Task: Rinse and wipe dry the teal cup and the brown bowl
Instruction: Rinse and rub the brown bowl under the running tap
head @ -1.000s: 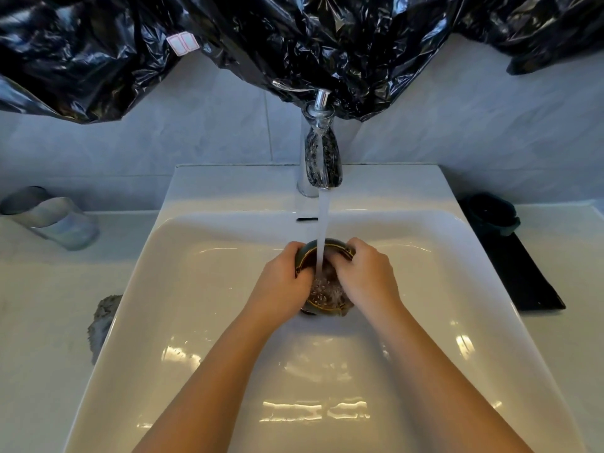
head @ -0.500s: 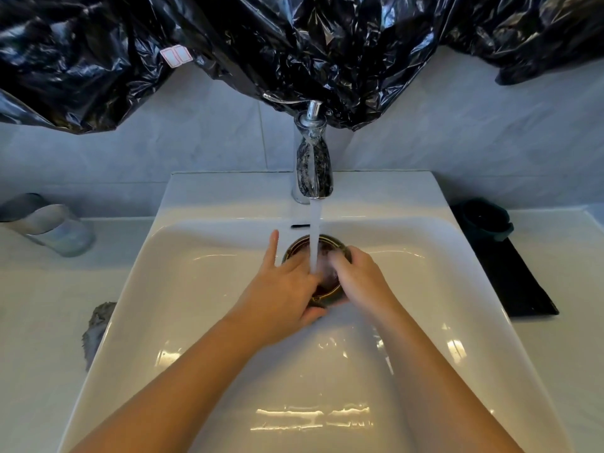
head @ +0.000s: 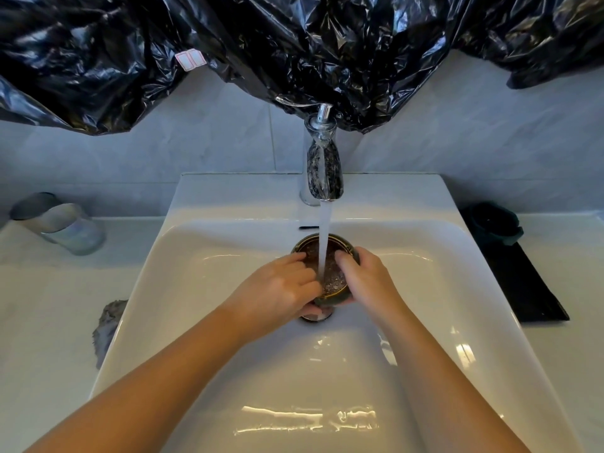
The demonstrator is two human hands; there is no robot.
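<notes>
- Brown bowl (head: pixel 335 280): dark, glossy, pale-edged rim, water pooling inside; held between both hands
- One bowl, one teal cup (head: pixel 495 223); the cup sits well right of the right hand
- Left hand (head: pixel 277 289) curls its fingers over the rim, thumb beneath
- Right hand (head: pixel 366 279) wraps the bowl's right side

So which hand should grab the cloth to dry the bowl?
Probably the left hand: the gray cloth lies on the counter left of the sink, nearest it, and the right hand could hold the brown bowl.
</notes>
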